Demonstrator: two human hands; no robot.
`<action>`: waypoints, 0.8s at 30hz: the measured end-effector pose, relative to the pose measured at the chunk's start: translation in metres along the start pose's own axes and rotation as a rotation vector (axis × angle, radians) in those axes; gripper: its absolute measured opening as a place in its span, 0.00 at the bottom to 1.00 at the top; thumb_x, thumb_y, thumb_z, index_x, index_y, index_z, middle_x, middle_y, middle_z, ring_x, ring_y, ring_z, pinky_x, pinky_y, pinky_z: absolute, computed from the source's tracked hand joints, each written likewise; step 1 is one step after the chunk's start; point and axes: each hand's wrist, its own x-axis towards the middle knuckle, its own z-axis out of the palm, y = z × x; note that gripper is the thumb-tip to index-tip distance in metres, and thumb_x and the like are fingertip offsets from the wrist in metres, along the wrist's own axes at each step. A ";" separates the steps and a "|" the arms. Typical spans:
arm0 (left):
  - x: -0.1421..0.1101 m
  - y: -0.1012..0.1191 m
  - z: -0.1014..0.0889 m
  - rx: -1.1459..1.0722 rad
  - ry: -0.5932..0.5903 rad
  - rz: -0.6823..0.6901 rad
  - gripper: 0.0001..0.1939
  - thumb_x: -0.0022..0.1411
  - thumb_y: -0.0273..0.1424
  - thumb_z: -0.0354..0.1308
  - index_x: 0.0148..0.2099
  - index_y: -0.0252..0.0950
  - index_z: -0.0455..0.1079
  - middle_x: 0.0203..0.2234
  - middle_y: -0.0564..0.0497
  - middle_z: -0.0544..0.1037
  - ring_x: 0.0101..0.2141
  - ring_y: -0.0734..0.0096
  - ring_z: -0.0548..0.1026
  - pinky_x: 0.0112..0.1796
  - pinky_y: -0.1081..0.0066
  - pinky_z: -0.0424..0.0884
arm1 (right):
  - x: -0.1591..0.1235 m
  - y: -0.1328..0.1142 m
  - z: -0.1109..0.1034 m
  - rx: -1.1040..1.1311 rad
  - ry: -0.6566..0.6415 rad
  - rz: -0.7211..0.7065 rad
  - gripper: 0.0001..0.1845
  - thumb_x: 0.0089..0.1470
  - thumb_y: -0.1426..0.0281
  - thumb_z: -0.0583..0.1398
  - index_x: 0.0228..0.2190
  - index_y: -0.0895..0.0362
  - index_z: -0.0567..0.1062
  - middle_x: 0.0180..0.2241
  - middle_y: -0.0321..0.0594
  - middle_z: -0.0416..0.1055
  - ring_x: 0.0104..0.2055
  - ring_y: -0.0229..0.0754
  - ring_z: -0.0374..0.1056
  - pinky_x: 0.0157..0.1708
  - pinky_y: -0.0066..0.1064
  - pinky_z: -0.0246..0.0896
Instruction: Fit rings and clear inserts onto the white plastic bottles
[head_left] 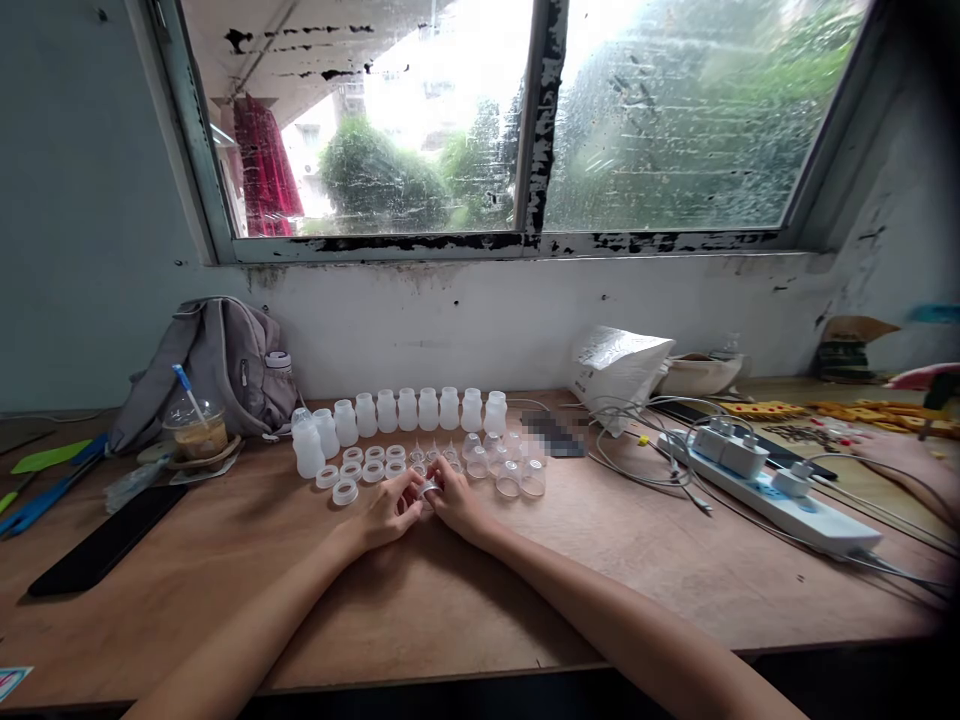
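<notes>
My left hand (391, 512) and my right hand (456, 502) meet over the middle of the table. Their fingertips are closed on a small white bottle collar ring (429, 488), partly covered by the fingers. Just beyond stand clear bottle teats (418, 452), some hidden behind my hands. Several loose white collar rings (345, 491) lie left of my left hand. Clear dome caps (532, 478) are grouped to the right of my right hand. Behind everything, frosted baby bottles (428, 408) form a curved row; the one at the left end wears a clear cap (301, 418).
A grey backpack (225, 370), an iced drink cup (196, 430) and a black slab (109, 540) occupy the left. Rightward lie a white bag (619, 375), tangled cables (637, 475) and a power strip (780, 505). Another person's hand (911, 465) is at the far right.
</notes>
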 end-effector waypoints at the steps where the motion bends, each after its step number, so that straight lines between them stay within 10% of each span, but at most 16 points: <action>1: 0.000 0.003 -0.003 0.073 -0.001 0.002 0.10 0.56 0.32 0.46 0.41 0.37 0.61 0.27 0.53 0.71 0.26 0.74 0.70 0.30 0.75 0.66 | 0.000 -0.001 0.000 0.002 -0.013 -0.015 0.10 0.41 0.77 0.51 0.30 0.56 0.63 0.19 0.29 0.56 0.21 0.33 0.53 0.22 0.23 0.47; 5: 0.009 0.008 -0.020 0.480 0.134 -0.132 0.15 0.59 0.37 0.43 0.45 0.39 0.62 0.29 0.49 0.73 0.32 0.67 0.71 0.33 0.71 0.65 | 0.000 -0.001 -0.002 0.033 -0.024 -0.047 0.17 0.43 0.79 0.48 0.36 0.55 0.67 0.20 0.31 0.60 0.22 0.33 0.55 0.25 0.23 0.50; 12: 0.048 -0.030 -0.078 0.836 0.204 -0.761 0.24 0.58 0.31 0.42 0.55 0.26 0.51 0.32 0.36 0.74 0.35 0.52 0.72 0.32 0.62 0.66 | -0.003 -0.007 -0.007 0.057 -0.045 0.072 0.18 0.43 0.80 0.47 0.35 0.55 0.68 0.19 0.31 0.62 0.22 0.34 0.58 0.26 0.24 0.52; 17: 0.060 -0.060 -0.096 0.845 0.199 -0.845 0.22 0.53 0.21 0.42 0.51 0.15 0.53 0.35 0.27 0.71 0.39 0.49 0.70 0.32 0.61 0.66 | -0.004 -0.008 -0.010 0.071 -0.055 0.092 0.16 0.47 0.77 0.47 0.36 0.55 0.67 0.19 0.32 0.62 0.22 0.34 0.58 0.26 0.25 0.53; 24: 0.059 -0.067 -0.090 0.864 0.200 -0.794 0.15 0.55 0.21 0.42 0.44 0.23 0.61 0.34 0.34 0.72 0.37 0.54 0.71 0.32 0.65 0.66 | -0.003 -0.003 -0.008 0.089 -0.038 0.104 0.14 0.49 0.75 0.46 0.36 0.54 0.66 0.18 0.31 0.61 0.21 0.35 0.58 0.26 0.25 0.53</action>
